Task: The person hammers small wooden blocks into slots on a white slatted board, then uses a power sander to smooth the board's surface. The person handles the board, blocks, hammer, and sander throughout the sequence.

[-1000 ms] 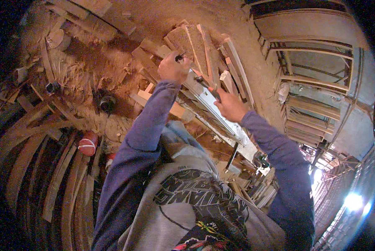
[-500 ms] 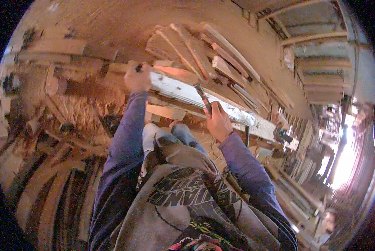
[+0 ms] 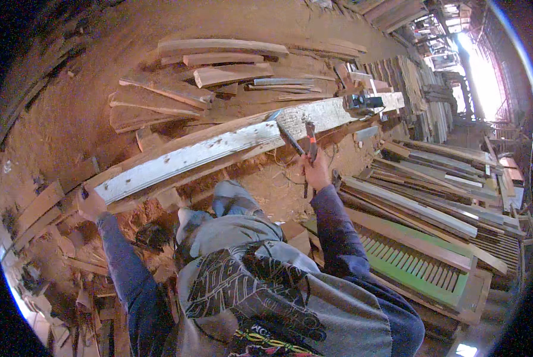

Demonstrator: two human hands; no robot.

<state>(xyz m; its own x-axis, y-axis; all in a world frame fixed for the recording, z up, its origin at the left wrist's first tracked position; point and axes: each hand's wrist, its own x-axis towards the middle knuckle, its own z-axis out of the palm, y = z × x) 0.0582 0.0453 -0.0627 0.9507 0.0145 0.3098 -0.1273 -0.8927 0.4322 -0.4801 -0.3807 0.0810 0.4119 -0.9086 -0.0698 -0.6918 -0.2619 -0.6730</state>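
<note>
A long board with chipped white paint [image 3: 189, 156] lies slantwise in front of me on a brown timber. My left hand [image 3: 92, 206] is closed at the board's left end. A small dark spot shows at its fingers; whatever they hold is hidden. Beyond the board's near edge, my right hand [image 3: 317, 171] is closed round a hammer [image 3: 312, 138] with a dark head and an orange band on its handle. A dark bar [image 3: 290, 138] slants from the board's near edge to beside that hand; I cannot tell whether the hand touches it.
Rough wood pieces [image 3: 228, 74] lie on the dusty ground beyond the board. A black device [image 3: 361, 102] sits at its right end. To my right are stacked planks [image 3: 409, 205] and a green slatted frame [image 3: 391, 285]. Wood scraps [image 3: 43, 208] lie at far left.
The view has swung, and the board now shows along more of its length. My left hand appears farther left, still at the board's end. The hammer now points more upright in my right hand.
</note>
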